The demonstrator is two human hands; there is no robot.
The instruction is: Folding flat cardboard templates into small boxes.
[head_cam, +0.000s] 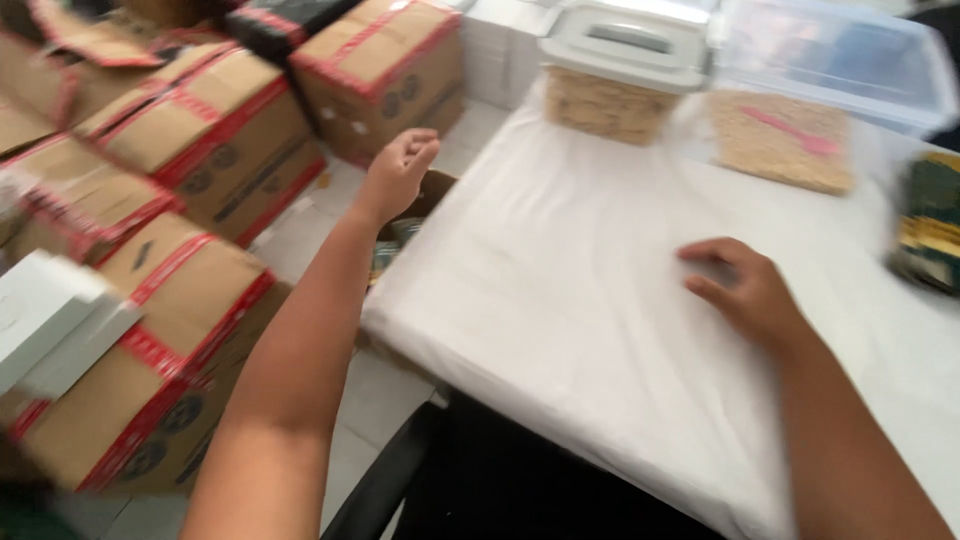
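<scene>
My left hand (400, 170) reaches out past the left edge of the white-covered table (560, 300), fingers loosely curled and holding nothing, above a small open box on the floor (420, 205). On the tablecloth lies my right hand (745, 285), palm down with fingers bent, nothing visibly held. The picture is motion-blurred.
Several brown cardboard boxes with red tape (190, 140) are stacked on the left. At the table's far side stand a lidded clear container of tan grains (610, 75), a tan mat or tray with a pink item (785, 140) and a clear tub (840, 60). A dark green-and-yellow packet (930, 220) lies at right.
</scene>
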